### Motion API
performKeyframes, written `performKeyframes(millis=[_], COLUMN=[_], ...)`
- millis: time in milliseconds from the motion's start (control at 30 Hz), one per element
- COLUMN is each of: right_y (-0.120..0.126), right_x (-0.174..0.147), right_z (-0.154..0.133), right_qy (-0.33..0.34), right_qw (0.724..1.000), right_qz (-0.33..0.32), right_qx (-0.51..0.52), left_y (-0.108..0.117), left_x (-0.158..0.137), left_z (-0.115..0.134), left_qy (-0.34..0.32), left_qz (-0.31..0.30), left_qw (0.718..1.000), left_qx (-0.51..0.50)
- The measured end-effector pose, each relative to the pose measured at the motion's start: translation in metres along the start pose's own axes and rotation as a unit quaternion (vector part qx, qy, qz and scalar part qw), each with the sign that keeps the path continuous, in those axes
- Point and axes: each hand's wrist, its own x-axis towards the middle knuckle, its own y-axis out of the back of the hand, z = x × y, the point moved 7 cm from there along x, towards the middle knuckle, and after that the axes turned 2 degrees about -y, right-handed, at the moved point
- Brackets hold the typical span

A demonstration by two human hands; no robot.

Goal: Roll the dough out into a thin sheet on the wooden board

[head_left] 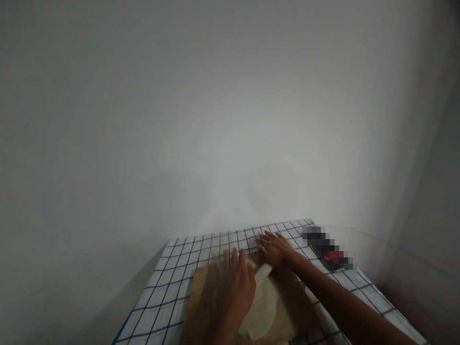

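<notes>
Fingers (234,259) beyond dough (264,306) (pale, flat)

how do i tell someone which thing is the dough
Find the white cloth with dark grid lines, then the brown wooden board on it. On that board, beside the left hand, lies the dough. It is a broad, flat, pale sheet with a rounded edge, unlike the narrow rolling pin between that hand and the right hand.

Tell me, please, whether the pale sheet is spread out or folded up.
Spread out, where visible: the pale sheet lies flat, round-edged, on the board; the left hand hides part.
</notes>
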Motion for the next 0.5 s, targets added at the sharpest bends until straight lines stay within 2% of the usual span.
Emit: performKeyframes(millis=[167, 267, 400, 500], right_y=[0.005, 0.012, 0.026, 0.030], right_x=[-0.042, -0.067, -0.095, -0.103], right_z=[0.008, 0.005, -0.007, -0.013], right_qy=[-0.020, -0.021, 0.012, 0.036], right_qw=[1.000, 0.999, 0.993, 0.992], right_qz=[0.011, 0.043, 0.116, 0.124], right_qx=[-0.014, -0.018, -0.007, 0.008], left_y=[0.008, 0.012, 0.026, 0.044], left_x=[-0.008, -0.015, -0.030, -0.041], left_z=[0.015, 0.022, 0.035, 0.038], left_qy=[-0.024, -0.042, -0.070, -0.069], left_qz=[-0.006, 0.010, 0.056, 0.076], left_qw=[0.999, 0.998, 0.994, 0.989], left_qx=[-0.028, -0.042, -0.062, -0.104])
